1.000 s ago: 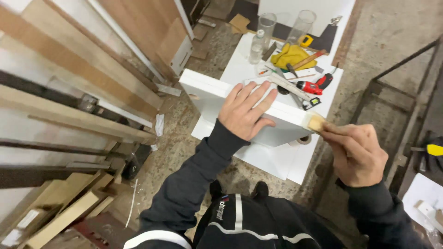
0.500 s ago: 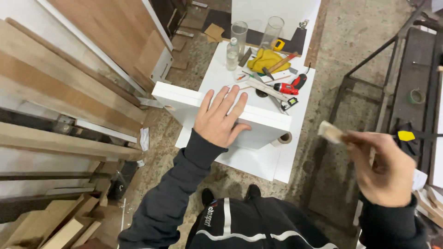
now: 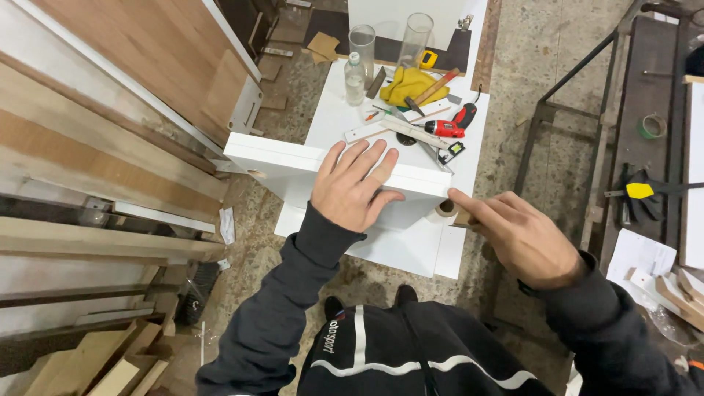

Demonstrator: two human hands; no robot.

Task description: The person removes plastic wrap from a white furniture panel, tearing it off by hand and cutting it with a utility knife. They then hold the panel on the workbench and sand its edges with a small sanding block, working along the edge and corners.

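Note:
My left hand (image 3: 353,185) lies flat, fingers spread, on top of a white board panel (image 3: 282,158) that stands on its edge across a low white table (image 3: 334,121). My right hand (image 3: 517,236) pinches a small tan wooden block (image 3: 463,218) and holds it against the panel's right end, beside a roll of tape (image 3: 445,208). Most of the block is hidden by my fingers.
On the table behind the panel lie a red cordless screwdriver (image 3: 449,127), a yellow cloth (image 3: 413,83), a hammer (image 3: 430,89), a plastic bottle (image 3: 355,79) and two clear glass cylinders (image 3: 362,42). Wooden boards (image 3: 88,161) are stacked at left; a dark metal frame (image 3: 557,117) stands at right.
My right hand swung out to the right with the block, then came back to the panel's right end. My left hand stayed flat on the panel.

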